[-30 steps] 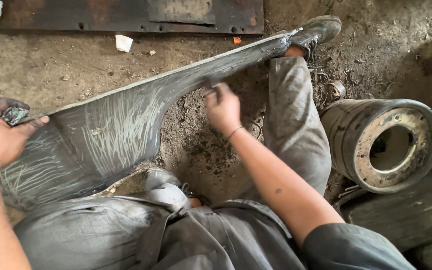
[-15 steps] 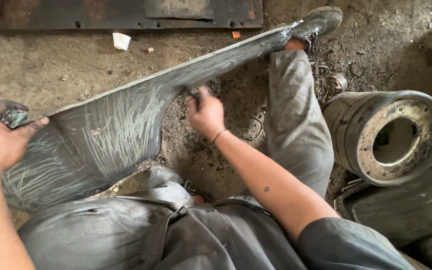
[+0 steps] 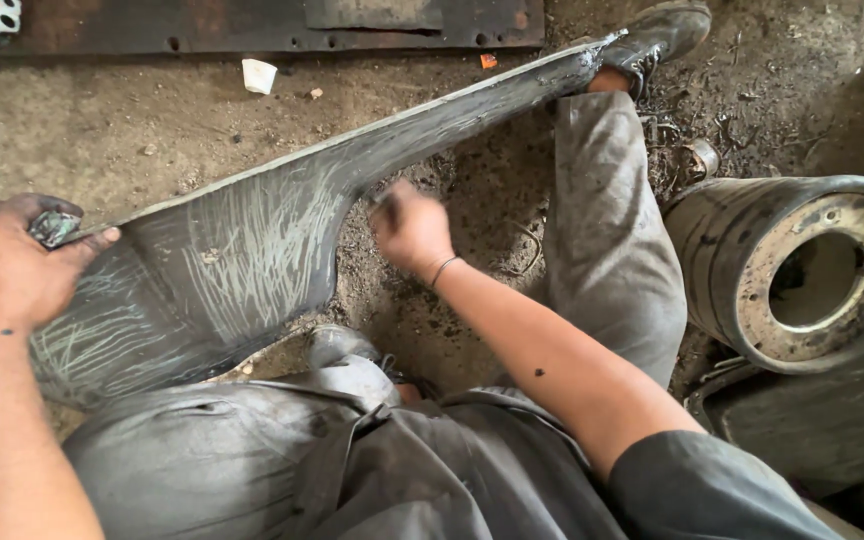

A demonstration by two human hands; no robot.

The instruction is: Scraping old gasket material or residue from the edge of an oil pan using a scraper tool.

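Long dark grey sheet-metal panel point(image 3: 252, 260), curved cut-out along its near edge, covered in pale scratch marks. It runs from near left up to far right, wide end resting on the person's lap, narrow tip by the worn dark shoe point(image 3: 667, 28).

Left hand point(image 3: 12, 265) clenched over the panel's top edge at the left end, gripping a small crumpled grey-green piece point(image 3: 54, 226); can't tell what that piece is. Right hand point(image 3: 412, 228) is blurred, closed in a fist at the inner curve of the cut-out, touching or just beside the panel edge. Whether it holds anything, I cannot tell. Thin band on that wrist.

Grey-trousered right leg point(image 3: 612, 230) stretched out under the panel's narrow arm toward far right, left knee bent near centre.

Around:
- heavy rusty metal drum with a round centre hole point(image 3: 802, 270), on its side at the right, just beside the leg
- rusty flat steel plate with bolt holes point(image 3: 252, 22) along the far edge
- small white scrap point(image 3: 259, 75) on the dirt floor point(image 3: 132, 130), far left of centre
- small orange bit point(image 3: 488, 61) near the plate
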